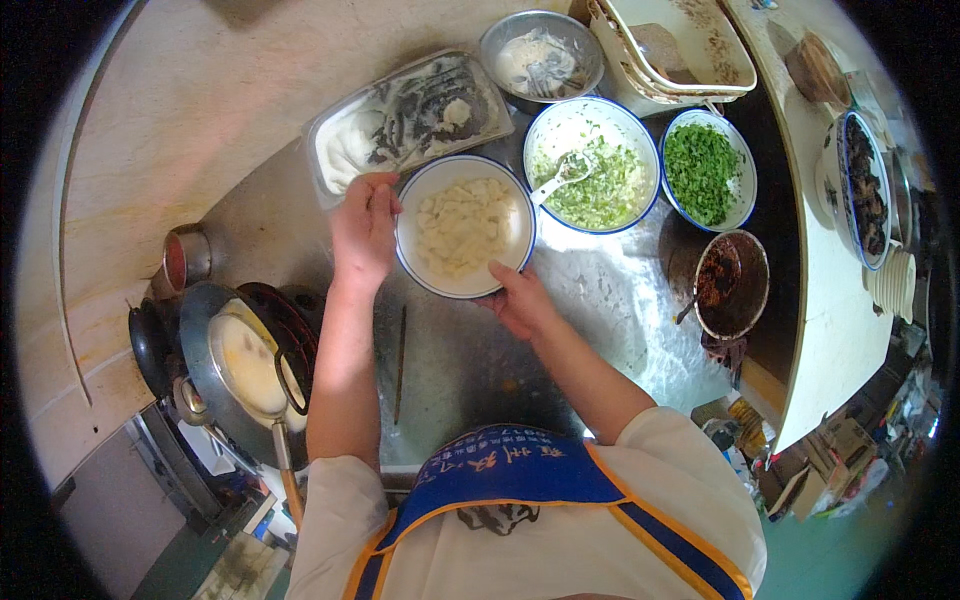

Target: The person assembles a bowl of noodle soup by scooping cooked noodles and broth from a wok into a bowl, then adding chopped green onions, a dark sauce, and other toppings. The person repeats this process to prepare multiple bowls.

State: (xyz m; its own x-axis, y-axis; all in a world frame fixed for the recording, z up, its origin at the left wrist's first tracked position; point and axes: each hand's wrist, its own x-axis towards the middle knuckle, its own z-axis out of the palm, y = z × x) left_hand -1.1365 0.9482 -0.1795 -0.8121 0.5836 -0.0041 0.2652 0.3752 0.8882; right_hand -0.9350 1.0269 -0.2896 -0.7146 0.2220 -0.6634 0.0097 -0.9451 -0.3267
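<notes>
Gripping a white bowl (465, 228) of pale dough pieces, both hands sit at its rim on the steel counter (590, 300). The left hand (365, 228) is at nine o'clock, fingers curled together over the edge; the right hand (518, 298) is at five o'clock, fingers closed under the rim. At two o'clock from that bowl stands a bowl of chopped cabbage (592, 165) with a spoon (560, 176); at eleven o'clock lies a floury tray (408, 118). A pan (240, 365) sits far out at eight o'clock.
</notes>
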